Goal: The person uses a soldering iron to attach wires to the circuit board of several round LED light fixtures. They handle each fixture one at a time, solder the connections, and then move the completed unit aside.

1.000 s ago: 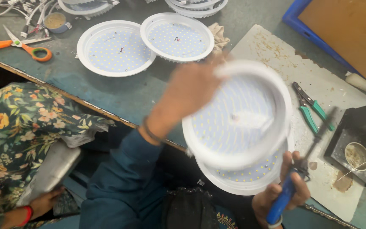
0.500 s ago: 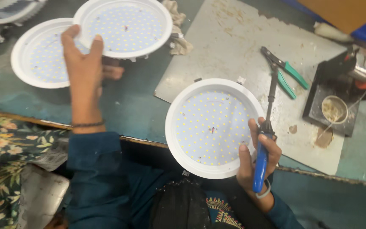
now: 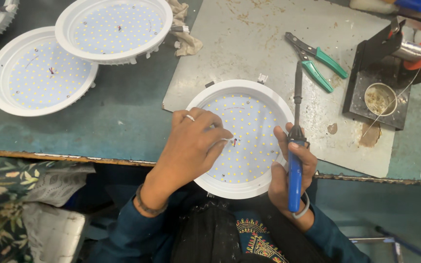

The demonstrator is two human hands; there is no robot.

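A round white lamp housing (image 3: 249, 139) with a board of small yellow dots lies at the table's near edge, partly on a grey metal sheet (image 3: 249, 44). My left hand (image 3: 193, 141) rests on its left side, fingertips pinching a thin white wire at the board's middle. My right hand (image 3: 293, 170) is at the lamp's right rim and grips a soldering iron (image 3: 296, 146) with a blue handle, its dark tip pointing away from me over the sheet.
Two more white lamp housings (image 3: 37, 80) (image 3: 113, 29) overlap at the far left. Green-handled pliers (image 3: 315, 61) lie on the sheet. A black stand (image 3: 378, 87) holds a small tin and a solder spool at the right. Patterned fabric (image 3: 1, 195) lies below the table edge.
My left hand has come back from the far-left lamps to the near lamp and now pinches a wire on it. The lamp and right hand stay about where they were.
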